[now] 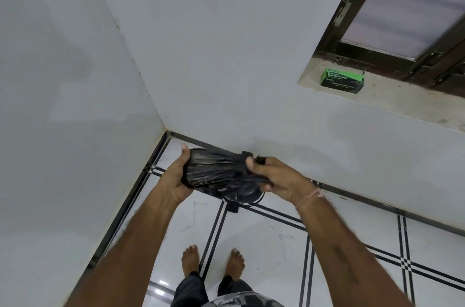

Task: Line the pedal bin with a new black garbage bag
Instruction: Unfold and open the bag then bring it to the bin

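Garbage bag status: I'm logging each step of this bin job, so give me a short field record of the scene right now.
bag: black garbage bag, still bunched, held over the bin
left hand: left hand grips one end
right hand: right hand grips the other end
bin: pedal bin, mostly hidden below the bag, unlined
bag box: green garbage bag box on the window sill
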`<state>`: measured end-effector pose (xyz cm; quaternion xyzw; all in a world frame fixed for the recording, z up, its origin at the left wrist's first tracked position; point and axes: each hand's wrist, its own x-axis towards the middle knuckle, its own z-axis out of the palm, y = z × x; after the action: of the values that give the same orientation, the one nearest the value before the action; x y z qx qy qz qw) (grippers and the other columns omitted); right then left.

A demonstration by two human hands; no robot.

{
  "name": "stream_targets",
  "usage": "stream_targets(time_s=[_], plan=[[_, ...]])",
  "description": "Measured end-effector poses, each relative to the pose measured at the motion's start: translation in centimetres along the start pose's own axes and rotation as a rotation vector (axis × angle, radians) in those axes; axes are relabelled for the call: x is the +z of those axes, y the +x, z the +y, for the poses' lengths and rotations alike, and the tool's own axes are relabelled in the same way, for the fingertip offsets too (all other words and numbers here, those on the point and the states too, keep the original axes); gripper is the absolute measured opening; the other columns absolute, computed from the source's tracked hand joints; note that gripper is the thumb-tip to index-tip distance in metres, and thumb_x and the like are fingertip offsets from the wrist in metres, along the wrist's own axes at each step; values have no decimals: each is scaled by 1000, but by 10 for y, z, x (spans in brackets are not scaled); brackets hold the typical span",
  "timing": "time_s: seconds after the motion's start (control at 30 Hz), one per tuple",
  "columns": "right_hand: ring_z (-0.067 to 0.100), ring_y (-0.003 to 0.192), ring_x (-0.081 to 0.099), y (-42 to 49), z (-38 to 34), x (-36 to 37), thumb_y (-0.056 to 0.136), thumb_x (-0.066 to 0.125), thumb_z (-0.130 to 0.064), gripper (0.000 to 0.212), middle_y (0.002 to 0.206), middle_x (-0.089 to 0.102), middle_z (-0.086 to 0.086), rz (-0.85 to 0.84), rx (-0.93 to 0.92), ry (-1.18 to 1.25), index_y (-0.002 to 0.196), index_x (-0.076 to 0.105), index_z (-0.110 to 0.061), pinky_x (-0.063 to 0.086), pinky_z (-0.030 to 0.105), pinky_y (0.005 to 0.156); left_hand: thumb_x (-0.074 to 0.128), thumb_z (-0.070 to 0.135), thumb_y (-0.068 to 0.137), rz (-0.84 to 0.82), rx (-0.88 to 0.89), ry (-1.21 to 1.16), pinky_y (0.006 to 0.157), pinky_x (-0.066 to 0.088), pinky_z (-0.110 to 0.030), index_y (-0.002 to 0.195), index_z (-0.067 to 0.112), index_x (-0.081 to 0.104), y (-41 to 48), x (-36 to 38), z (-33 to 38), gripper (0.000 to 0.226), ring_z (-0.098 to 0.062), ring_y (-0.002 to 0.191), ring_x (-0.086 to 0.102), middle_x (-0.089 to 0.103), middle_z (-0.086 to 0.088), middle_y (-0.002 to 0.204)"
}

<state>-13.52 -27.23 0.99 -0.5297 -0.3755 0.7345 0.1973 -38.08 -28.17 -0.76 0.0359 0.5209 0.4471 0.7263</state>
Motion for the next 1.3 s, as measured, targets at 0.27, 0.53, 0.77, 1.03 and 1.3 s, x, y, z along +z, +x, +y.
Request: stream_targets(time_s=[0.27, 0.53, 0.77, 1.03, 1.3], plan=[[24, 74, 77, 10, -5, -4, 102, 63, -26, 19, 83, 80, 10, 219, 148, 616, 92, 72, -12, 65, 39, 61, 87, 61, 64, -242, 101, 664, 72, 61, -33, 115, 0, 72, 2, -16, -20, 82, -29, 87, 74, 76, -23, 104], [23, 78, 69, 17, 8, -14, 105, 36, 9, 41, 87, 69, 6, 333, 21, 930, 97, 69, -14, 64, 37, 51, 48, 50, 99, -131, -42, -19, 79, 64, -46, 110, 5, 73, 6, -24, -21, 52, -26, 94, 78, 77, -15, 110], [24, 89, 75, 7, 23, -28, 102, 53, -8, 27, 94, 80, 5, 214, -31, 815, 113, 76, -18, 54, 47, 89, 69, 24, 92, -138, 121, -205, 64, 64, -34, 92, 13, 63, 7, -31, -19, 12, -20, 75, 77, 76, -5, 80], [22, 88, 73, 9, 23, -40, 98, 62, -3, 18, 90, 81, 5, 237, -146, 569, 108, 75, -9, 62, 31, 74, 76, 46, 82, -318, -81, 575, 86, 58, -28, 131, 7, 66, 4, -41, -32, 63, -21, 108, 71, 70, -21, 129], [20, 108, 73, -6, 20, -44, 96, 63, -9, 26, 115, 77, 11, -256, -90, 95, 116, 78, -10, 59, 28, 91, 48, 57, 99, 70, -140, -62, 61, 61, -40, 108, 6, 69, 3, -28, -21, 56, -31, 78, 78, 77, -19, 107]])
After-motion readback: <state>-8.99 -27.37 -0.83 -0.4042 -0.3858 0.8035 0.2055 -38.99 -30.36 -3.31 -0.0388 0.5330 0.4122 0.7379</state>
